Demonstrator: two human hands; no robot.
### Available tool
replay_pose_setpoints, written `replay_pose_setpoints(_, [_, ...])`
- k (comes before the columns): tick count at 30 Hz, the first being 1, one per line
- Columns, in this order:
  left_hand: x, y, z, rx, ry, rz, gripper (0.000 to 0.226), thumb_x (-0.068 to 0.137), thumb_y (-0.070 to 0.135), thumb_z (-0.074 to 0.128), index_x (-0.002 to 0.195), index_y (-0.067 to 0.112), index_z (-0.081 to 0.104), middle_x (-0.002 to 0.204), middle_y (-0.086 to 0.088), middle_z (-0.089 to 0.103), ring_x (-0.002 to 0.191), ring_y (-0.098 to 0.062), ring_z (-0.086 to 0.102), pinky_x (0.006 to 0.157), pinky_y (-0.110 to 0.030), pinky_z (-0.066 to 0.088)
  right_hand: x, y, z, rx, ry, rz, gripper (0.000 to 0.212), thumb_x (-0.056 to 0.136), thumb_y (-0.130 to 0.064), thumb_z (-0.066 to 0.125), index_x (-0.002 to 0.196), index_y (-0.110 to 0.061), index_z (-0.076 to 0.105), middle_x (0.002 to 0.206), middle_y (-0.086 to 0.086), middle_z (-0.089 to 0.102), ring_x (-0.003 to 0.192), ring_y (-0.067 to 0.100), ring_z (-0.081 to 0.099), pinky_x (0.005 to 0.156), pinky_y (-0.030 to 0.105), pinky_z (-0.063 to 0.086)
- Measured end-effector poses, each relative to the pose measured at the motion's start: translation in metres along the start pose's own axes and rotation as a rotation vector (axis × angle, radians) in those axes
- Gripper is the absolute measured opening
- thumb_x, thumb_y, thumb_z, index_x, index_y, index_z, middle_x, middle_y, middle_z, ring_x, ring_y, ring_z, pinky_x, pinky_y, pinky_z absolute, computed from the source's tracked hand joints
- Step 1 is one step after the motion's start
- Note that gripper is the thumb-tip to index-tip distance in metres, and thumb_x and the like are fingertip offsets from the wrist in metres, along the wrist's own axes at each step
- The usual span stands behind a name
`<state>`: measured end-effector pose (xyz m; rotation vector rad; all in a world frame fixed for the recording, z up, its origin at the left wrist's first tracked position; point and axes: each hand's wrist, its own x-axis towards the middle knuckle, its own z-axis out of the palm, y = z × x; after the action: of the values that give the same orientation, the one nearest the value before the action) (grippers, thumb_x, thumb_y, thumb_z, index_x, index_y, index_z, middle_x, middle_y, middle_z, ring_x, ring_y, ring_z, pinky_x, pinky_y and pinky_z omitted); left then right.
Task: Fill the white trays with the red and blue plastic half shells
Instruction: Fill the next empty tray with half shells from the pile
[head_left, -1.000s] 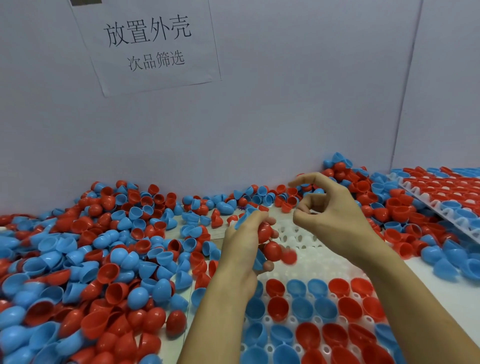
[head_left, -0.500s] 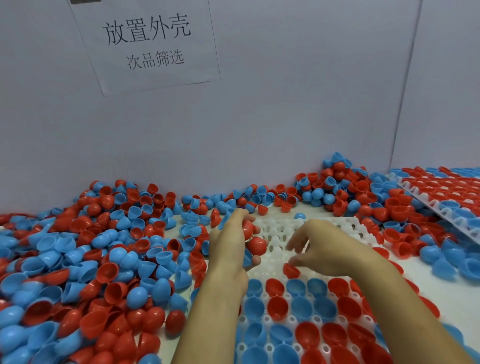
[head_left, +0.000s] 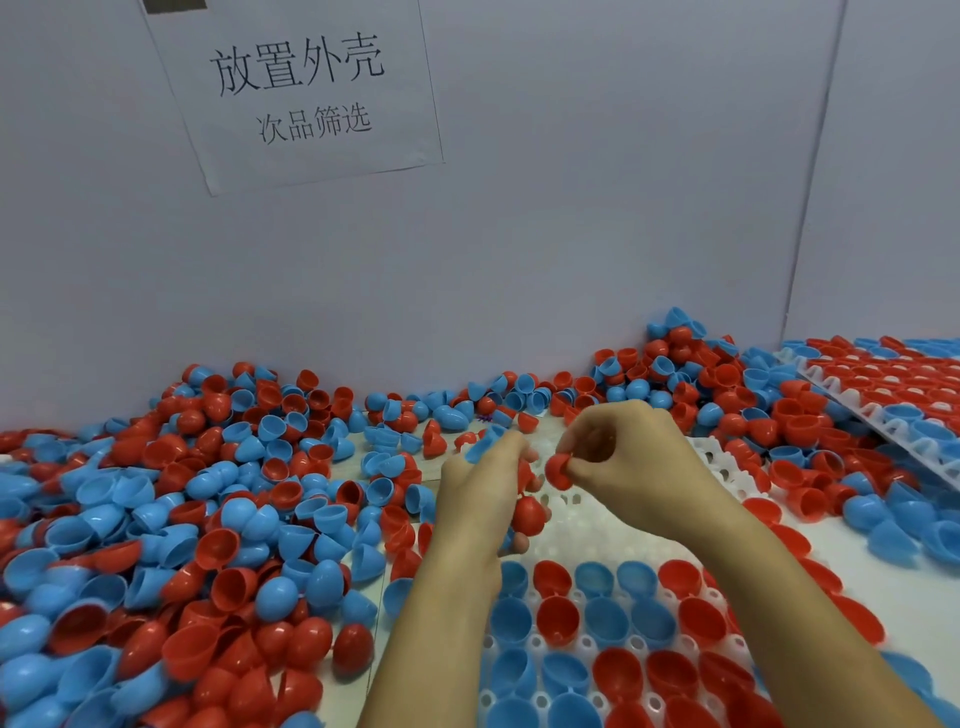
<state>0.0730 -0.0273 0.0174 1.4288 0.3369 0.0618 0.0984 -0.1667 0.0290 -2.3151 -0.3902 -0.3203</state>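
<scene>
- Now my right hand (head_left: 631, 470) is pinching a red half shell (head_left: 558, 470), having come back up from the white tray (head_left: 711, 457) where it was seating one half a second ago.
- Meanwhile my left hand (head_left: 480, 491) is still gripping a clutch of shells (head_left: 527, 514), feeding the right.
- Near rows are sitting filled; empty far cells are leaving room, with loose shells (head_left: 208, 519) crowding the counter (head_left: 935, 597) around the tray's edges.

right hand (head_left: 631, 467) pinching red shell (head_left: 558, 470), white tray (head_left: 582, 540)
</scene>
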Motion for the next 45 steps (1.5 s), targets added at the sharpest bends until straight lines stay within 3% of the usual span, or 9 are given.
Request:
replay_pose_setpoints(9, [-0.002,0.002,0.001,-0.048,-0.119,-0.015,0.026,0.090,0.038,0.066,0.105,0.017,0.068,0.080,-0.004,0.071,0.067,-0.018,0.070,0.044,-0.022,0.043,-0.003,-0.010,0.004,0.150,0.158,-0.167,0.020,0.085,-0.014,0.075,0.086,-0.034,0.075,0.062,-0.008,0.060,0.070,0.012,0.059,0.070,0.021,0.053])
replay_pose_setpoints(15, [-0.004,0.003,-0.001,-0.123,-0.117,-0.036,0.024,0.088,0.037,0.068,0.096,0.016,0.075,0.079,-0.004,0.069,0.058,-0.014,0.067,0.044,-0.022,0.041,-0.004,-0.003,-0.015,0.302,0.216,-0.167,0.021,0.082,-0.012,0.077,0.089,-0.031,0.074,0.062,-0.004,0.064,0.056,0.004,0.057,0.059,0.016,0.052])
replay_pose_setpoints(19, [-0.001,0.001,-0.001,-0.123,-0.078,-0.053,0.027,0.087,0.037,0.068,0.102,0.015,0.073,0.079,-0.002,0.068,0.052,-0.010,0.064,0.045,-0.021,0.043,-0.005,0.000,-0.023,0.508,0.210,-0.143,0.047,0.082,-0.004,0.075,0.115,-0.035,0.065,0.057,0.003,0.056,0.083,0.005,0.070,0.074,0.010,0.052])
replay_pose_setpoints(23, [0.001,-0.001,-0.001,-0.100,-0.076,-0.067,0.029,0.087,0.039,0.069,0.105,0.015,0.073,0.086,-0.003,0.071,0.058,-0.012,0.064,0.044,-0.021,0.043,-0.004,-0.002,-0.020,0.586,0.182,-0.147,0.071,0.083,0.000,0.072,0.138,-0.040,0.048,0.079,0.001,0.074,0.112,-0.006,0.062,0.091,0.016,0.046])
replay_pose_setpoints(25, [0.001,-0.001,-0.001,-0.092,-0.080,-0.076,0.029,0.088,0.040,0.068,0.103,0.016,0.074,0.087,-0.004,0.071,0.060,-0.013,0.063,0.044,-0.021,0.043,-0.004,-0.005,-0.021,0.612,0.164,-0.152,0.075,0.085,-0.005,0.074,0.139,-0.048,0.044,0.103,-0.014,0.075,0.107,-0.006,0.065,0.076,0.010,0.053])
replay_pose_setpoints(29, [0.000,-0.001,-0.001,-0.091,-0.087,-0.086,0.029,0.087,0.039,0.069,0.105,0.016,0.073,0.088,-0.004,0.071,0.061,-0.013,0.063,0.044,-0.021,0.043,-0.005,-0.002,-0.020,0.562,0.169,-0.111,0.065,0.087,-0.001,0.070,0.129,-0.047,0.053,0.109,-0.017,0.073,0.099,0.014,0.065,0.074,0.024,0.056])
replay_pose_setpoints(33, [-0.002,0.000,-0.001,-0.089,-0.102,-0.091,0.028,0.088,0.040,0.068,0.103,0.017,0.073,0.087,-0.004,0.071,0.058,-0.011,0.065,0.046,-0.022,0.045,-0.004,0.000,-0.017,0.478,0.166,-0.092,0.053,0.089,0.000,0.064,0.118,-0.044,0.059,0.108,-0.017,0.071,0.094,0.003,0.068,0.058,0.011,0.055])
replay_pose_setpoints(39, [-0.006,0.003,-0.003,-0.139,-0.213,-0.089,0.032,0.089,0.051,0.066,0.078,0.023,0.075,0.073,-0.001,0.066,0.060,-0.014,0.065,0.046,-0.021,0.042,-0.001,0.000,-0.011,0.338,0.016,-0.085,0.023,0.095,-0.020,0.063,0.109,-0.038,0.069,0.100,-0.016,0.073,0.096,-0.001,0.067,0.081,0.017,0.055])
replay_pose_setpoints(45, [-0.011,0.005,0.000,-0.120,-0.312,-0.086,0.049,0.086,0.068,0.061,0.109,0.027,0.074,0.095,-0.009,0.073,0.080,-0.020,0.066,0.046,-0.024,0.046,-0.004,-0.004,-0.011,0.395,-0.184,-0.131,0.018,0.092,-0.034,0.067,0.105,-0.046,0.067,0.099,-0.018,0.073,0.093,-0.002,0.069,0.073,0.011,0.054])
